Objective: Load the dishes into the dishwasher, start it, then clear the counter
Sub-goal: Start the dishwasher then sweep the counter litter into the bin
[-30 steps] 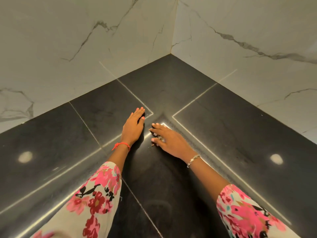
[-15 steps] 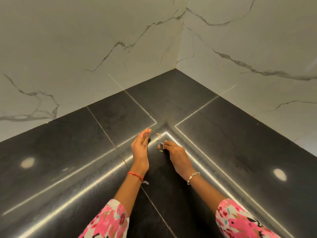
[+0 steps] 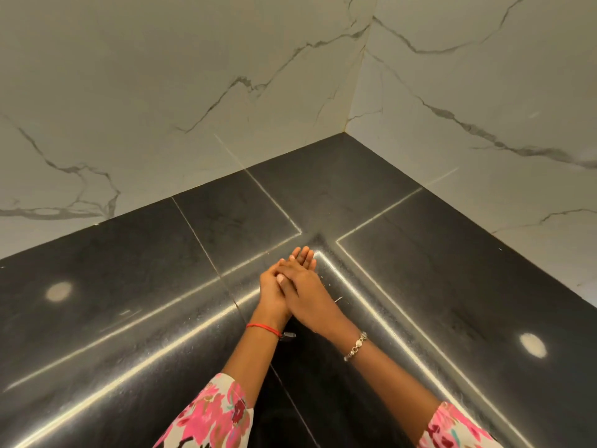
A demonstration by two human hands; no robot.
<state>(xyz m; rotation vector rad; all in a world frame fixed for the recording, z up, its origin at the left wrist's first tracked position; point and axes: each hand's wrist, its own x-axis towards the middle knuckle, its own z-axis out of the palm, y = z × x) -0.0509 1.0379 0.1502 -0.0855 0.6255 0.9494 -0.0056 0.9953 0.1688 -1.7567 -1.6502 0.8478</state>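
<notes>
Right hand [image 3: 307, 292] lay flat across left hand [image 3: 270, 286] over the bench [image 3: 129, 270] corner (anything between them was hidden), a stray sliver [image 3: 338, 299] lying just to their right.

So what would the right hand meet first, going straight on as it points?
The right hand would likely slide over bare counter to the marble wall; depth unclear.

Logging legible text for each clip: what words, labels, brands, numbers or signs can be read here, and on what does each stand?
No readable text anywhere in this view.
Counter: black stone with light reflections, no markings.
Walls: marble veining only, no signs.
Sleeves: floral print, no lettering.
Bracelet: too small to tell whether it bears any engraving.
</notes>
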